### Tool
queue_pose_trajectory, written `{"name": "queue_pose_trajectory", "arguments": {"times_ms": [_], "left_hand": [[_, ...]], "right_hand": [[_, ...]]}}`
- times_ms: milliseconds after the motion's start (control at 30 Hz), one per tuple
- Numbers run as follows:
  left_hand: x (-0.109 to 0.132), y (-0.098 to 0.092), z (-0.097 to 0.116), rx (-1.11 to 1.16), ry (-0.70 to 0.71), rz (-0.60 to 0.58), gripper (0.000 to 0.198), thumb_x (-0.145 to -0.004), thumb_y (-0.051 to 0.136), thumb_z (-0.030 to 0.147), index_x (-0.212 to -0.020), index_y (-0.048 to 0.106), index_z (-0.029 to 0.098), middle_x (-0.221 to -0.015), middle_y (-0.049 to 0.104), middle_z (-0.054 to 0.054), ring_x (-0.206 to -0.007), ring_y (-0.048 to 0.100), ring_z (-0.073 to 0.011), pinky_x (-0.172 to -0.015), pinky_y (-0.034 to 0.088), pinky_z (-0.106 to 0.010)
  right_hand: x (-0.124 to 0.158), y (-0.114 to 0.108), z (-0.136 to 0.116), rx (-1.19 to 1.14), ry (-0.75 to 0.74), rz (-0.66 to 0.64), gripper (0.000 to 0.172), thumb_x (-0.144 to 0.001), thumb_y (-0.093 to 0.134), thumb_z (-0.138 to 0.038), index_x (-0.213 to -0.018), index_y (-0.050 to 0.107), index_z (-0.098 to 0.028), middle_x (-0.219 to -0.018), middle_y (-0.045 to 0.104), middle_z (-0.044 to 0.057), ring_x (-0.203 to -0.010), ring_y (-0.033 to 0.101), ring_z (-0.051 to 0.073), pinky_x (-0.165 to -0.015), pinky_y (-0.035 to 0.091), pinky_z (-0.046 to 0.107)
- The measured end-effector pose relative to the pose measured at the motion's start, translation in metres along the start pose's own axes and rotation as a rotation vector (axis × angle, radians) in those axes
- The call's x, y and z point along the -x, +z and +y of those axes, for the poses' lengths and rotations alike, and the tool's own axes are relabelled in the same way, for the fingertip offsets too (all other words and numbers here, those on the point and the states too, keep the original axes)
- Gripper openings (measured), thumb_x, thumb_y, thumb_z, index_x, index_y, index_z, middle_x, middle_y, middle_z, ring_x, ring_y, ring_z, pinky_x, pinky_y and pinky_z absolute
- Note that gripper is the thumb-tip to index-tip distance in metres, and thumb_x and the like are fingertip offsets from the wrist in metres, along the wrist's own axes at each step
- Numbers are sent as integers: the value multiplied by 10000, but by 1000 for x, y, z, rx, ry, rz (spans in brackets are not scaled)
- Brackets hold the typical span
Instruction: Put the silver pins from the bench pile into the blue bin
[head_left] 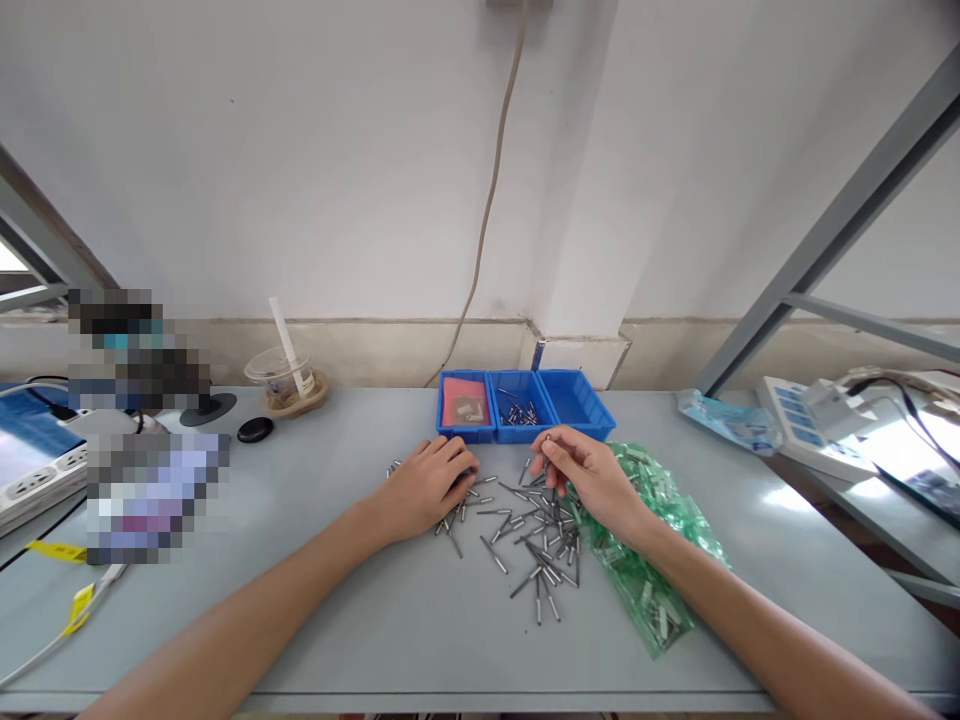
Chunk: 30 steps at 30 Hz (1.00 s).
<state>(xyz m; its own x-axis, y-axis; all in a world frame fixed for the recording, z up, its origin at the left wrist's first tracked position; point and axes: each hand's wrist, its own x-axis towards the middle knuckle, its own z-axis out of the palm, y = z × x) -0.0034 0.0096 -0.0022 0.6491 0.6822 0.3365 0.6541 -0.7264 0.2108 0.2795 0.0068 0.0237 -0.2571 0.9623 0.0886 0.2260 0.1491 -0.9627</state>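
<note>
Where the grey table [375, 620] runs across the lower half of the frame, two bare forearms come in from the bottom corners.

- Left hand [427, 485]: centre of frame, palm down, fingers held together and bent over the left edge of the loose pins [529, 540]. It touches them; whether any is gripped underneath, cannot tell.
- Right hand [592, 478]: just right of centre, raised a little off the table. Thumb and forefinger are pressed together on a single pin [547, 439], which is held near-upright just in front of the bins. The other fingers are curled in.
- Loose pins: short grey metal pieces scattered flat on the table between and below the two hands, lying at all angles (thickest under the right wrist).
- Green plastic bag [652, 540]: crumpled, holding small pale parts. It lies right of the pins and passes under the right forearm.
- Three blue bins in a row above the hands, touching side by side: the left bin [465, 433] holds something red-pink, the middle bin [517, 434] holds more pins, and the right bin [581, 400] shows its blue floor.
- Left of centre: a clear cup [283, 375] with a straw, and a black oval object [255, 429] near it.
- Far left edge: a power strip [37, 470].
- Right of the frame: a pale blue packet [720, 418].
- A cable [487, 200] hangs down the wall above the bins.
</note>
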Motion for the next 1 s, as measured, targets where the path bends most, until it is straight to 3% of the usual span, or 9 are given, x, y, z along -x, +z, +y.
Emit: {"name": "queue_pose_trajectory", "arguments": {"times_ms": [200, 600, 1000], "left_hand": [[0, 0, 0, 8, -2, 7, 171, -1121, 444, 288, -1133, 604, 230, -1086, 609, -59, -959, 562, -226, -875, 465, -380], [0, 1, 0, 0, -4, -5, 151, -1114, 454, 271, -1141, 595, 224, -1104, 610, -60, -960, 557, -227, -875, 462, -386], [0, 1, -1, 9, 8, 9, 179, -1120, 443, 288, -1158, 608, 229, -1109, 615, -65, -971, 569, -230, -874, 469, -385]], "right_hand": [[1, 0, 1, -7, 14, -1, 392, -1010, 576, -618, -999, 638, -231, -668, 695, 3, -568, 585, 159, -583, 494, 296], [1, -3, 2, 34, 17, 66, 431, -1005, 571, -638, -892, 641, -228, -576, 565, -34, -531, 447, 137, -536, 382, 271], [0, -4, 2, -75, 8, 90, 366, -1007, 594, -563, -1178, 666, -248, -847, 597, -4, -598, 453, 125, -522, 362, 276]]}}
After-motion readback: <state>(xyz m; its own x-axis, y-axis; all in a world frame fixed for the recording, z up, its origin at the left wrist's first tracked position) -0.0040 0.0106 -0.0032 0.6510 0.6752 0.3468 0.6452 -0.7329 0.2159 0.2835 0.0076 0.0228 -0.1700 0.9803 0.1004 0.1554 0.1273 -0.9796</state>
